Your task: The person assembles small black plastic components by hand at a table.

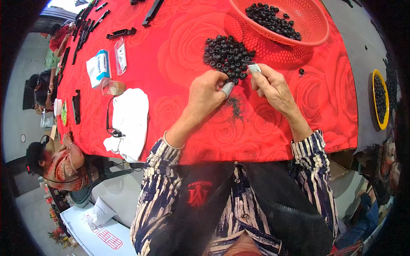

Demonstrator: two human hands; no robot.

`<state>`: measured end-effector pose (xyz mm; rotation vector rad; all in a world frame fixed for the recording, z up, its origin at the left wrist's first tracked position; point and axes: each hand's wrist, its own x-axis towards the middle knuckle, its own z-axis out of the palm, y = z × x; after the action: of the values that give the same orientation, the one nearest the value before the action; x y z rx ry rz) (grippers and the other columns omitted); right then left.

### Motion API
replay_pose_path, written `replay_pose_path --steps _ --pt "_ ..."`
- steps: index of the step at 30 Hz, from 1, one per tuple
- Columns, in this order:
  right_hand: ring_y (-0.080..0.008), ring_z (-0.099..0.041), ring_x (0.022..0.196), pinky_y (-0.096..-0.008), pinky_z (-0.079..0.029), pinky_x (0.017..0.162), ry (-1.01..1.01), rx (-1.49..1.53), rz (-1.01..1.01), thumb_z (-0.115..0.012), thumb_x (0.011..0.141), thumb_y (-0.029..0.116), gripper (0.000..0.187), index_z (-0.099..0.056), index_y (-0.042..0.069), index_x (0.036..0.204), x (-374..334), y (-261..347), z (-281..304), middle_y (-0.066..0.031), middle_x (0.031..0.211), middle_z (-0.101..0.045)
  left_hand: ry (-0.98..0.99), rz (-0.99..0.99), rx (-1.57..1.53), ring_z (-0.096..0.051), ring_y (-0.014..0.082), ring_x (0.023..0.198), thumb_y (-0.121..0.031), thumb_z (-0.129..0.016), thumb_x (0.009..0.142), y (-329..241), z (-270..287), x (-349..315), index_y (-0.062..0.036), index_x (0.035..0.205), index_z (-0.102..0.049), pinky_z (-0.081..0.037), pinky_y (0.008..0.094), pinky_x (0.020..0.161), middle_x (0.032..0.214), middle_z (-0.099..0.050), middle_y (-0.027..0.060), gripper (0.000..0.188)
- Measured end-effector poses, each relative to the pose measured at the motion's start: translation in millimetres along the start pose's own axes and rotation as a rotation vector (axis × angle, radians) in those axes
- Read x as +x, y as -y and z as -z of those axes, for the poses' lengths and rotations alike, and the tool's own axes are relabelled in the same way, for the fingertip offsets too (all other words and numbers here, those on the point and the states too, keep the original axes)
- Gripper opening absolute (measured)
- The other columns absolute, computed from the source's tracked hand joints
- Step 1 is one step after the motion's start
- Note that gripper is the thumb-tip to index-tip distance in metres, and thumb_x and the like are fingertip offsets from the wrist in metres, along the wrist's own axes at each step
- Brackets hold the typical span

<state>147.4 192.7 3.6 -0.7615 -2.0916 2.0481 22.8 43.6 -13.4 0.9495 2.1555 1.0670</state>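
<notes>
A heap of small black ring-shaped parts (228, 53) lies on the red rose-patterned tablecloth (179, 51), just beyond my hands. My left hand (205, 93) is closed in a pinch at the heap's near edge, with a grey wrapping (227, 88) on one digit. Whatever sits between its fingertips is mostly hidden. Between thumb and fingers, my right hand (273, 88) grips a small blade with a whitish grip (254, 68), close to the heap's right side. Fine black crumbs (235, 107) are scattered on the cloth below my hands.
At the far right stands a red plastic basket (318, 32) holding more black parts. One loose part (301, 71) lies right of my right hand. To the left are a white cloth (134, 119), a clear cup (112, 87) and a tissue pack (96, 68). Other people sit along the left side.
</notes>
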Motion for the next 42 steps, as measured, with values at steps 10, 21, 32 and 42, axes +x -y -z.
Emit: replay_pose_path --steps 10,21,32,42 --pt "-0.0147 -0.056 0.079 -0.0246 -0.044 0.068 -0.069 -0.026 0.33 -0.065 0.075 0.004 0.029 -0.057 0.0 0.102 -17.0 -1.3 -23.3 -0.008 0.086 -0.056 0.317 0.434 -1.282 -0.058 0.0114 0.065 -0.016 -0.061 0.082 -2.8 12.0 -19.9 0.0016 0.098 -0.06 -0.048 0.0244 0.056 0.082 -0.063 0.0064 0.024" --pt "-0.0211 -0.057 0.072 -0.029 -0.046 0.061 -0.056 -0.263 0.545 -0.069 0.067 0.002 0.034 -0.062 0.006 0.099 -27.3 5.4 -26.6 -0.0092 0.083 -0.053 0.341 0.599 -1.49 -0.058 0.0126 0.067 -0.013 -0.054 0.085 -13.5 -0.8 -33.0 -0.0001 0.099 -0.06 -0.048 0.0244 0.055 0.083 -0.062 0.0066 0.02" --pt "-0.0232 -0.059 0.07 -0.0309 -0.048 0.057 -0.009 -0.288 0.585 -0.067 0.061 -0.002 0.042 -0.06 0.003 0.103 -45.5 8.8 -23.5 -0.0104 0.083 -0.055 0.435 0.542 -1.497 -0.06 0.013 0.061 -0.01 -0.059 0.082 -9.5 -6.8 -48.1 0.0018 0.095 -0.061 -0.05 0.0246 0.052 0.081 -0.064 0.0093 0.018" --pt "-0.0182 -0.055 0.062 -0.0271 -0.043 0.05 -0.075 -0.332 0.687 -0.073 0.065 0.001 0.028 -0.062 0.0 0.091 -55.6 16.9 -17.5 -0.0091 0.076 -0.056 0.647 0.544 -1.463 -0.059 0.0119 0.063 -0.008 -0.064 0.079 -17.7 -2.7 -40.6 0.0029 0.096 -0.061 -0.049 0.0231 0.053 0.082 -0.063 0.0089 0.021"
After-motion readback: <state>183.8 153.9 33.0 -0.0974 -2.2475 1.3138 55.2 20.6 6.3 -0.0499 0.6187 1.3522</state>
